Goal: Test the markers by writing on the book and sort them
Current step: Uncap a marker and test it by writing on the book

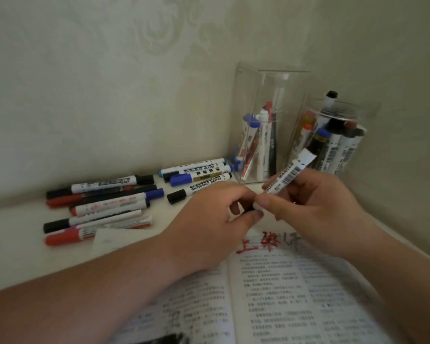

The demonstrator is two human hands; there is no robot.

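My right hand [315,207] grips the white barrel of a whiteboard marker [288,175], held tilted above the open book [271,294]. My left hand [216,219] pinches the marker's dark cap end between thumb and fingers. Red and dark marks are written at the top of the book's right page [258,244]. Several capped markers lie in a pile [99,204] on the table to the left, and a smaller group [196,177] lies behind my left hand.
A tall clear square container [266,125] and a clear round jar [333,140], each holding several markers, stand in the wall corner at the back right. A slip of paper [109,239] lies left of the book. A dark object [164,340] shows at the bottom edge.
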